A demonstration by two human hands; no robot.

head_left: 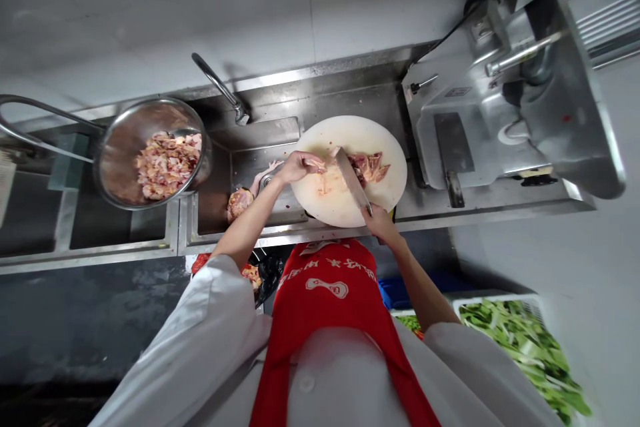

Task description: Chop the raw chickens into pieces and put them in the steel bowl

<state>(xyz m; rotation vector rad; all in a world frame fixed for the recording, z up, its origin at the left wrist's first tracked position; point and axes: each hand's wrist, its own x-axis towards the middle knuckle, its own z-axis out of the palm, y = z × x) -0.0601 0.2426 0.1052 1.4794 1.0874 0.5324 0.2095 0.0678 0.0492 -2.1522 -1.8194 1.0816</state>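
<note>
My right hand [381, 223] is closed around the handle of a cleaver [352, 180], whose blade slants across the round white cutting board [310, 199]. Right of the blade lies a heap of cut raw poultry [371, 168]. At the left part of the board, my left hand [296, 167] pinches a small pale piece of raw meat [315, 163]. A few scraps are on the board just below its fingertips. In the sink left of the board rests more raw poultry [241, 203], partly behind my left forearm.
A metal bowl [114, 170] of chopped meat stands over the left sink, near a faucet [220, 88]. A slicing machine [500, 120] occupies the right counter, with a second cleaver [453, 140] lying on it. Leafy greens [525, 347] fill a white crate at lower right.
</note>
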